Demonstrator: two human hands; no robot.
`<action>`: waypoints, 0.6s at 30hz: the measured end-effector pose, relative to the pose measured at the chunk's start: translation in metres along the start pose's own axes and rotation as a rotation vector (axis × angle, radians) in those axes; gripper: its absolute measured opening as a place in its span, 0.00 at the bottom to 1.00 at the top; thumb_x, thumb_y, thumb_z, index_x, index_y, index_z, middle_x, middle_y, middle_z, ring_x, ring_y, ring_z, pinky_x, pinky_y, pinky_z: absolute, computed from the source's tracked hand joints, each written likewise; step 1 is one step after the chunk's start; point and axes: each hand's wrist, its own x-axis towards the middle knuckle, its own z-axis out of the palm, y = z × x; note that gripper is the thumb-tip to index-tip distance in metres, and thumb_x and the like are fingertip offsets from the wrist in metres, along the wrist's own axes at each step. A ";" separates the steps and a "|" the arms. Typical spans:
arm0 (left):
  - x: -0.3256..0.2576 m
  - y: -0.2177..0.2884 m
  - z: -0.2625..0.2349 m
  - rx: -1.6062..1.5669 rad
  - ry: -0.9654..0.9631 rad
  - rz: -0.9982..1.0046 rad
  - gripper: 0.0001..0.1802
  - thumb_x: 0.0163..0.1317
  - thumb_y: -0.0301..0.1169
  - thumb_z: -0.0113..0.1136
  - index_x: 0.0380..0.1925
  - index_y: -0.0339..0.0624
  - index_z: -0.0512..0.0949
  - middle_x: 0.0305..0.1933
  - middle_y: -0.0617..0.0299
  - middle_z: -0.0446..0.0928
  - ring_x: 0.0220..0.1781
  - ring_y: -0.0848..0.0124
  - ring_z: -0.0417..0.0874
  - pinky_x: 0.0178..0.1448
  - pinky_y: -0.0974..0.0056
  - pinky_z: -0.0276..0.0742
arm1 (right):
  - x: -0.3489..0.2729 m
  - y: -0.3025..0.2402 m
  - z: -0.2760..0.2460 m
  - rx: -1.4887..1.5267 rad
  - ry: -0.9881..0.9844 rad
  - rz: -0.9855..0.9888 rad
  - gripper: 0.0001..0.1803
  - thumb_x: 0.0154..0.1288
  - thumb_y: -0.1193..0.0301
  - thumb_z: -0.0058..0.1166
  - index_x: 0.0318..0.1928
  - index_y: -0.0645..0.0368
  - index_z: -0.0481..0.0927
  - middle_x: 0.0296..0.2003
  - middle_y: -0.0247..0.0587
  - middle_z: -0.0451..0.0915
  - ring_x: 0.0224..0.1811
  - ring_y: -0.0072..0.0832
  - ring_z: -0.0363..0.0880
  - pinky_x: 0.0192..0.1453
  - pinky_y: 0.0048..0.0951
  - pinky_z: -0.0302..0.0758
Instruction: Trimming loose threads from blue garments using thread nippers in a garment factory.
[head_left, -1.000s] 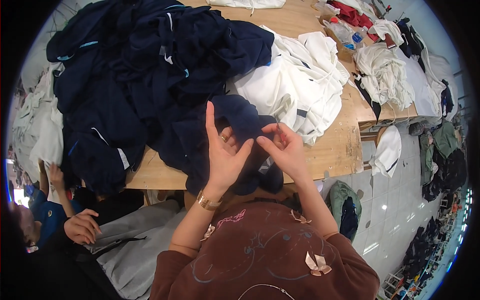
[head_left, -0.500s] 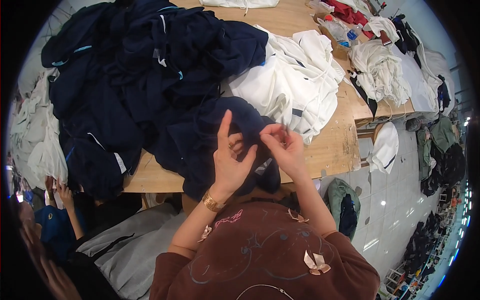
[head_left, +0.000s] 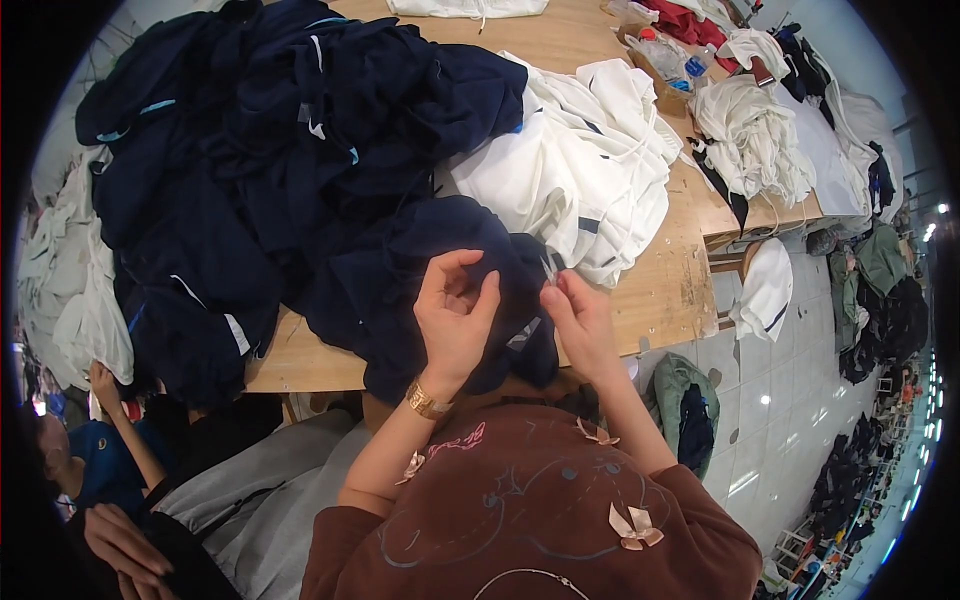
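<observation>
My left hand (head_left: 452, 325), with a gold-coloured band on its wrist, hovers over a dark navy garment (head_left: 395, 245). Its fingers are bent, with a gap between them and the thumb, and I see nothing held there. My right hand (head_left: 583, 325) is closed around a small pair of thread snips (head_left: 549, 266); the narrow metal blades stick out past the fingers, and the rest is hidden in the grip. Navy cloth lies under both hands and hangs over the table's near edge. Just beyond the snips is a heap of white garments (head_left: 590, 150).
A large navy pile (head_left: 230, 130) covers the left of the wooden table (head_left: 690, 270). White cloth (head_left: 750, 130) and a box with plastic bottles (head_left: 670, 65) sit far right. A green bundle (head_left: 685, 410) stands on the floor. Another person's arm (head_left: 135, 430) reaches in at left.
My left index finger, raised before, has bent down toward the thumb. The right hand has turned so the snips' blades show more clearly. At left, the other people have shifted.
</observation>
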 end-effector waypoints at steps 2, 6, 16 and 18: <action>-0.001 -0.002 0.000 0.017 0.014 0.026 0.15 0.53 0.16 0.60 0.41 0.38 0.72 0.33 0.71 0.62 0.31 0.85 0.60 0.32 0.81 0.60 | 0.000 -0.006 0.007 -0.357 0.077 -0.191 0.18 0.64 0.61 0.53 0.26 0.63 0.68 0.15 0.41 0.65 0.16 0.36 0.65 0.20 0.34 0.59; -0.004 -0.007 -0.001 0.094 0.005 0.078 0.15 0.54 0.16 0.60 0.41 0.36 0.72 0.32 0.69 0.68 0.31 0.85 0.68 0.31 0.81 0.68 | 0.003 -0.001 0.011 -0.662 0.140 -0.359 0.19 0.61 0.58 0.54 0.24 0.60 0.68 0.19 0.41 0.70 0.18 0.39 0.69 0.20 0.35 0.63; -0.006 -0.010 0.000 0.250 -0.002 0.155 0.14 0.53 0.16 0.60 0.40 0.36 0.72 0.33 0.68 0.69 0.33 0.85 0.70 0.34 0.80 0.73 | 0.003 0.003 0.010 -0.858 0.162 -0.453 0.18 0.59 0.56 0.55 0.25 0.56 0.69 0.20 0.37 0.70 0.18 0.36 0.72 0.18 0.32 0.65; -0.006 -0.011 -0.001 0.251 -0.004 0.147 0.14 0.53 0.16 0.61 0.40 0.35 0.72 0.33 0.68 0.69 0.33 0.85 0.70 0.34 0.80 0.73 | 0.003 0.003 0.011 -0.854 0.163 -0.456 0.18 0.59 0.56 0.55 0.25 0.56 0.69 0.20 0.37 0.70 0.18 0.36 0.72 0.18 0.32 0.65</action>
